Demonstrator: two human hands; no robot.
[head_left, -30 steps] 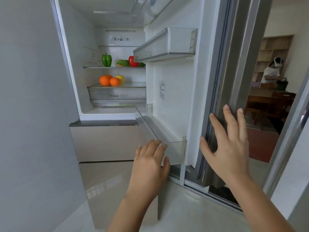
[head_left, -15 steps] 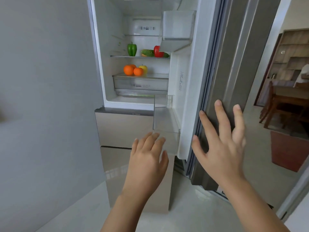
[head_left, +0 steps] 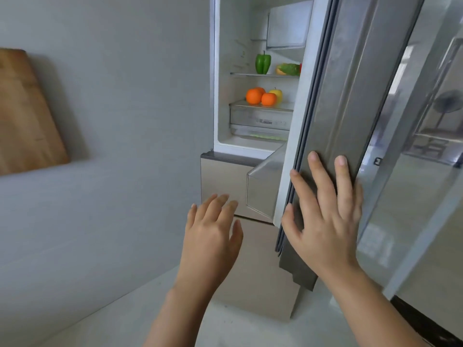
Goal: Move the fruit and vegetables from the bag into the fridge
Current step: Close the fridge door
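Observation:
The fridge (head_left: 226, 71) stands partly open. On its upper shelf sit a green pepper (head_left: 262, 62) and a green vegetable (head_left: 289, 69); a red item is mostly hidden by the door. On the shelf below lie oranges (head_left: 253, 96) and a yellow apple (head_left: 276, 93). My right hand (head_left: 323, 216) presses flat with straight fingers against the outer edge of the fridge door (head_left: 350, 108). My left hand (head_left: 213, 234) hovers with relaxed fingers in front of the lower drawers (head_left: 220, 181), holding nothing. No bag is in view.
A grey wall (head_left: 112, 121) runs along the left, with a wooden board (head_left: 25, 113) leaning on it. A clear door bin (head_left: 263, 191) juts out at the door's bottom. A crisper drawer (head_left: 260, 118) sits under the fruit. White floor lies below.
The door has swung toward the fridge under my right hand, narrowing the opening and hiding most of the red pepper. My view has shifted left; the wooden board has come into sight.

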